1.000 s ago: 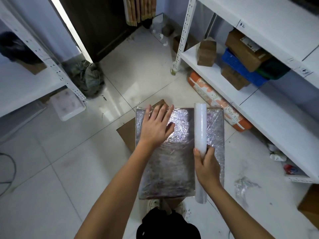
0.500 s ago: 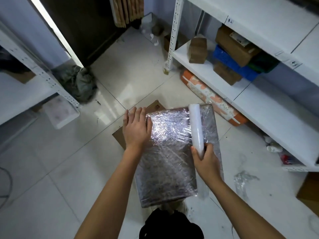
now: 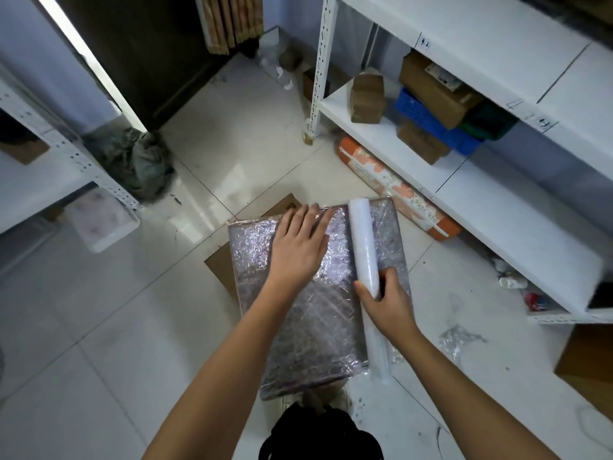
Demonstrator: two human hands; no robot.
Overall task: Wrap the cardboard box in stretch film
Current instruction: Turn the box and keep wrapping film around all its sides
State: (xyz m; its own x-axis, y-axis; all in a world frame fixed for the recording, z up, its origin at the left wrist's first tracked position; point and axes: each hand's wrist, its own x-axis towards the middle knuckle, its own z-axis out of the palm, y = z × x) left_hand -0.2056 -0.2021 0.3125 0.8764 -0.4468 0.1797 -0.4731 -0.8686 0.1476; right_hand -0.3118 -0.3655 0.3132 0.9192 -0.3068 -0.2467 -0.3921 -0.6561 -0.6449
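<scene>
Tiled floor (image 3: 166,327); left hand (image 3: 298,250) flat on filmed box (image 3: 315,327), right hand (image 3: 386,303) gripping roll (image 3: 363,240), box's near edge hidden.

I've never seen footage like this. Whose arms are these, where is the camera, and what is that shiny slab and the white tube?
No machine here: these are a person's two bare arms, filmed by a wide-angle camera worn on the head, looking down at the floor. The shiny slab is a cardboard box already covered in crinkled stretch film. The left hand lies flat on top of it with straight fingers, pressing the film down. The right hand grips the white roll of stretch film, which lies along the box's right side. A flat piece of cardboard lies under the box on the tiled floor. White shelves on the right hold more boxes and a blue crate.
</scene>
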